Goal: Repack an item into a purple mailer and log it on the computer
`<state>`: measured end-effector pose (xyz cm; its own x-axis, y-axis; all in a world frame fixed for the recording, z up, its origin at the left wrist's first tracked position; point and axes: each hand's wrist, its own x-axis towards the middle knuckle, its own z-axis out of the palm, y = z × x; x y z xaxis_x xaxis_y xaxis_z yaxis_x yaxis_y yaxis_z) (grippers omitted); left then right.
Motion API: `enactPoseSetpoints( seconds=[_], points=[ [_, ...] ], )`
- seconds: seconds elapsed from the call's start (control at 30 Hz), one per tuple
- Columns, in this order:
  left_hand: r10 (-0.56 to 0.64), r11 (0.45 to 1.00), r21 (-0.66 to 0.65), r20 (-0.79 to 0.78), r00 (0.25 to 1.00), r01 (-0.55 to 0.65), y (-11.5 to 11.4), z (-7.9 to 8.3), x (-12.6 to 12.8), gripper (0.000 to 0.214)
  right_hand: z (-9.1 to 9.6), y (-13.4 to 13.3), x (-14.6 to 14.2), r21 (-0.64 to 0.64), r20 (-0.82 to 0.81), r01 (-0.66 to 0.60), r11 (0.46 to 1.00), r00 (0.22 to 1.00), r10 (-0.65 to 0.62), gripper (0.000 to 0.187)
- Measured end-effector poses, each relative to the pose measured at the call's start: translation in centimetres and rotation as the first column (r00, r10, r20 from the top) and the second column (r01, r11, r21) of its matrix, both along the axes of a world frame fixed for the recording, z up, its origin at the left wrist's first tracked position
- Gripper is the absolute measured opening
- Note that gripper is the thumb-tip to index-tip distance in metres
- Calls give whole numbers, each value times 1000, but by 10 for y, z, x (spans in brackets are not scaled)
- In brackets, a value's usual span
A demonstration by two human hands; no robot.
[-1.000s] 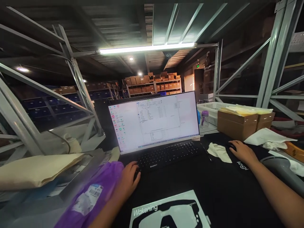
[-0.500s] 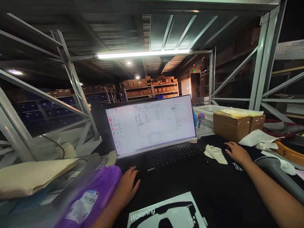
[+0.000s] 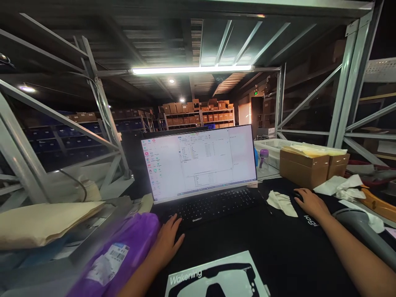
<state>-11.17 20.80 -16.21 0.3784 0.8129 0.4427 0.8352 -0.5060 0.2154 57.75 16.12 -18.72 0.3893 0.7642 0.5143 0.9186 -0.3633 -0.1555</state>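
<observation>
My left hand (image 3: 168, 235) lies at the lower left corner of a black keyboard (image 3: 213, 206), fingers stretched out and thumb apart. Its fingertips touch or hover just over the keys; I cannot tell which. A purple plastic package (image 3: 136, 239) with a barcode label is beside that wrist. On the black desk mat (image 3: 229, 235), my right hand (image 3: 312, 204) curves over a dark computer mouse, mostly hidden beneath it. Behind the keyboard stands a lit monitor (image 3: 201, 165) showing file windows and desktop icons. A crumpled pale cloth (image 3: 282, 203) sits left of my right hand.
A white box marked "Wakening" (image 3: 216, 276) lies in front. To the right are cardboard boxes (image 3: 305, 167), a white basket (image 3: 270, 152), a purple-capped bottle (image 3: 263, 159) and a grey handheld scanner (image 3: 359, 225). Metal rack posts (image 3: 103, 111) frame the desk; a beige packet (image 3: 46, 222) is left.
The view has shifted slightly, so the scene sits a little further right. The window contents on the monitor look different. Both hands stay in about the same places.
</observation>
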Motion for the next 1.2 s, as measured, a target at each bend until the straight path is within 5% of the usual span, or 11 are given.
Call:
enactPoseSetpoints(
  seconds=[0.53,1.2],
  points=[
    [-6,1000,15,-59,998,7,-5,5,2,54,-6,1,9,12,13,-55,998,998,54,55],
    [-24,995,89,-149,989,38,-1,3,1,54,37,-32,-31,-140,1,67,988,998,-67,51]
  ],
)
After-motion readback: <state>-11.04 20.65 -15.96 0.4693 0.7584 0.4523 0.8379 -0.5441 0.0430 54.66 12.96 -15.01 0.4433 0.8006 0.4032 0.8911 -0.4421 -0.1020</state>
